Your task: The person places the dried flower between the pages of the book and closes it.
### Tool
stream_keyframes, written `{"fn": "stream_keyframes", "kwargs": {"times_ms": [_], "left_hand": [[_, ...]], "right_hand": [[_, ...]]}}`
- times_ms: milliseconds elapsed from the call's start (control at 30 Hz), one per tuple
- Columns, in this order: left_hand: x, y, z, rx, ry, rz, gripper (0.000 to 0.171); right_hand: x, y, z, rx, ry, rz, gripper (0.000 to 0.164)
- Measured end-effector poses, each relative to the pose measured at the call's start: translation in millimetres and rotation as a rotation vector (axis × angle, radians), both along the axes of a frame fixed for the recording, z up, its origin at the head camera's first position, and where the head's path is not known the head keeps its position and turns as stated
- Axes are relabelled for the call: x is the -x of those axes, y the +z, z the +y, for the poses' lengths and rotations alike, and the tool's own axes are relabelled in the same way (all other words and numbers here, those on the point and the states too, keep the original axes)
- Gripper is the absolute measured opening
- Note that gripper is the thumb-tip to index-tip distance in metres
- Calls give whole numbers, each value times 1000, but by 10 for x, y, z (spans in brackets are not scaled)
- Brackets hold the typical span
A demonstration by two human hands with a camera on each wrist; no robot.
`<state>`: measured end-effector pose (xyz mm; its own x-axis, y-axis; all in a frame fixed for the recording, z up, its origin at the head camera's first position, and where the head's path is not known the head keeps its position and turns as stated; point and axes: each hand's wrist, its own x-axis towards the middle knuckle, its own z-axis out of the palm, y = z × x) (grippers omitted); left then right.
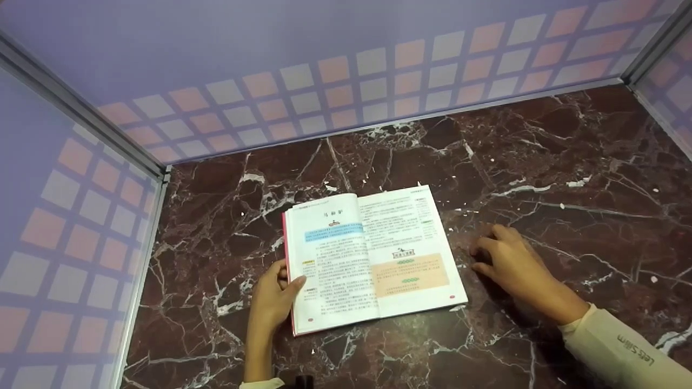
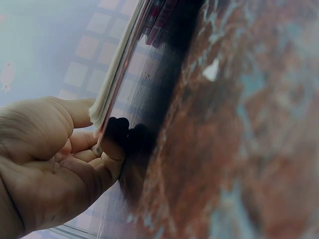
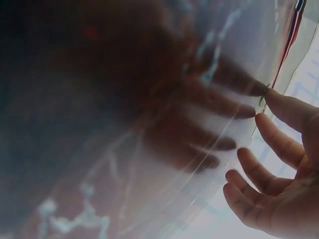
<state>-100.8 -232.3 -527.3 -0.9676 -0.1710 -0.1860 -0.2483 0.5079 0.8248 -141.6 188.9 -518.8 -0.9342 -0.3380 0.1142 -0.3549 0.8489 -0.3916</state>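
An open book (image 1: 335,270) with a red cover edge lies on the dark marbled table, its two printed pages facing up. My left hand (image 1: 273,297) grips the book's left edge, thumb on the page and fingers curled beneath; in the left wrist view the hand (image 2: 55,159) pinches the stack of pages and cover. To the right of the book, apart from it, my right hand (image 1: 508,265) rests on the table with loosely bent fingers. The right wrist view shows that hand (image 3: 279,174) holding nothing, its fingertips at the glossy surface.
The marbled table (image 1: 567,227) carries small white flecks. A purple panel with pink and grey squares (image 1: 335,97) rises behind it, and a similar panel (image 1: 81,216) stands on the left. Another panel edge (image 1: 662,116) borders the right.
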Motion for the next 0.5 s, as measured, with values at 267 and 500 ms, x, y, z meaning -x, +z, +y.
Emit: {"fn": "stream_keyframes", "kwargs": {"times_ms": [267,500], "left_hand": [[-7,2,0,6,3,11,47],[-3,1,0,12,-5,15,47]], "right_hand": [[7,14,-52,-85,-28,-24,15],[20,27,-33,-62,-27,-12,15]]}}
